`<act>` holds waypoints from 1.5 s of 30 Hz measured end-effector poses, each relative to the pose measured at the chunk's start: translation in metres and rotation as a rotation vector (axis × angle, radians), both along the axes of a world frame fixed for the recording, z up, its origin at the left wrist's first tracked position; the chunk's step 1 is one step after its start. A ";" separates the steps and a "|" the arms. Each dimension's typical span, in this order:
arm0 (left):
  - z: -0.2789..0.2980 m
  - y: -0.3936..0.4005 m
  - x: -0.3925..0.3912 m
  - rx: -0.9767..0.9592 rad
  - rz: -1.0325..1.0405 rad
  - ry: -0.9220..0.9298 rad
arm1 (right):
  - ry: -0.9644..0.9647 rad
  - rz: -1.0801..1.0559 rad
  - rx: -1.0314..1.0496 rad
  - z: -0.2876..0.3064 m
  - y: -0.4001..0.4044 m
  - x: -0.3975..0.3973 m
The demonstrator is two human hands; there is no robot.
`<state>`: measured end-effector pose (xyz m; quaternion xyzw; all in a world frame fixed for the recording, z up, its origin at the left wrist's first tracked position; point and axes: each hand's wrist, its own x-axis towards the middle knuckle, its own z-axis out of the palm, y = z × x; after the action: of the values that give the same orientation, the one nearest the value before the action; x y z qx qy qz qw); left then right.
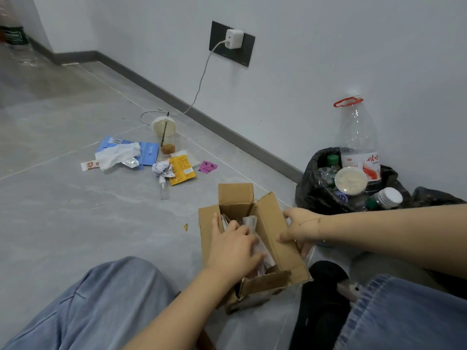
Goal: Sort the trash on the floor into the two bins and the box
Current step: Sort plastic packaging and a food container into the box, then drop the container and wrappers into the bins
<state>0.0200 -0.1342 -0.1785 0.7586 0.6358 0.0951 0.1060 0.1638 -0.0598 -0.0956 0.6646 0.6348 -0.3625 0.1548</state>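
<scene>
While your left hand [233, 245] presses down into the open brown cardboard box [271, 231], its fingers lie over the crumpled white paper [250, 221] inside; whether they grip any of it, you cannot tell from here. Your right hand [300, 229] holds the box's right flap, fingers curled round its edge. That flap could tear or the box tip toward your knee if you push harder. Further out on the grey floor [63, 210] wait the yellow packet [182, 170], blue wrapper [149, 152], clear lidded drink cup [164, 130] and small clear bottle [164, 189]. By the wall stands the black-bagged bin [310, 188] of plastic bottles.
</scene>
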 end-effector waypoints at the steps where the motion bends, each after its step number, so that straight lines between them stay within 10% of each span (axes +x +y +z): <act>1: 0.000 0.002 0.001 -0.007 -0.028 0.034 | 0.033 0.002 0.011 -0.005 0.002 0.002; 8: 0.010 0.015 0.004 -0.198 -0.128 0.125 | 0.274 0.065 -0.086 -0.010 0.005 0.015; 19: 0.023 0.019 -0.063 0.032 -0.001 -0.572 | 0.365 0.117 -0.282 -0.008 0.009 0.006; 26: 0.019 0.100 -0.095 0.088 0.317 -0.978 | 0.271 -0.114 0.204 -0.064 0.090 0.002; 35: -0.082 0.153 -0.142 0.166 0.500 -0.538 | -0.059 -0.185 0.295 -0.160 0.152 -0.018; 45: -0.105 0.151 -0.176 0.017 0.983 -0.393 | 0.172 -0.155 0.529 -0.162 0.148 -0.036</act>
<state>-0.1556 0.0167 -0.2835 0.3397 0.8837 0.2793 0.1601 0.1281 0.0887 -0.2577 0.6951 0.6656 -0.2500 -0.1064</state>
